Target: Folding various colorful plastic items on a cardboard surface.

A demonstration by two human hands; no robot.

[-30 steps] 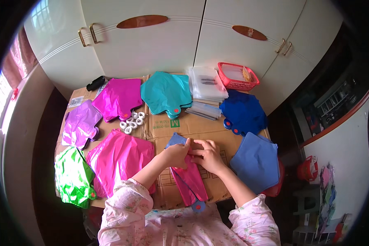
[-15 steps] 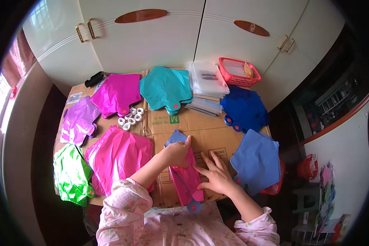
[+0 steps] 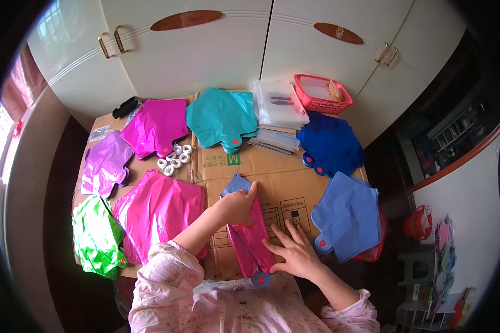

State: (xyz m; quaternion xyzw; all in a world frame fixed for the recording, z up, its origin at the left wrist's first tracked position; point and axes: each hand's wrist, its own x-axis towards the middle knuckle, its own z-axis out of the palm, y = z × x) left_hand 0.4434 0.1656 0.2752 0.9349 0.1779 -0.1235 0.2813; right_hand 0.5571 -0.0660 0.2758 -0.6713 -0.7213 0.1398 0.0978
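Note:
A narrow folded bundle of flat foil balloons (image 3: 252, 240), pink with blue at both ends, lies on the cardboard in front of me. Across its upper part rests my left hand (image 3: 238, 207), pressing it down, one digit pointing up and the other fingers partly hidden. My right hand (image 3: 295, 254) is open, fingers spread, with thumb touching the bundle's right edge and fingertips on the cardboard. The bundle's blue round tab (image 3: 260, 279) with a red dot points toward me. A blue balloon stack (image 3: 347, 215) lies right of my right hand; a pink stack (image 3: 160, 208) lies beside my left forearm.
Green (image 3: 97, 236), lilac (image 3: 106, 162), magenta (image 3: 155, 126), teal (image 3: 221, 117) and dark blue (image 3: 332, 144) balloon stacks ring the cardboard (image 3: 216, 180). White tape-like rolls (image 3: 175, 160), clear plastic sleeves (image 3: 278, 104) and a red basket (image 3: 323, 93) sit among them. Cabinets (image 3: 194, 50) stand behind.
My right hand has shifted slightly down along the bundle's right edge. The left hand stays on the upper part, and the whole view has tilted a little.

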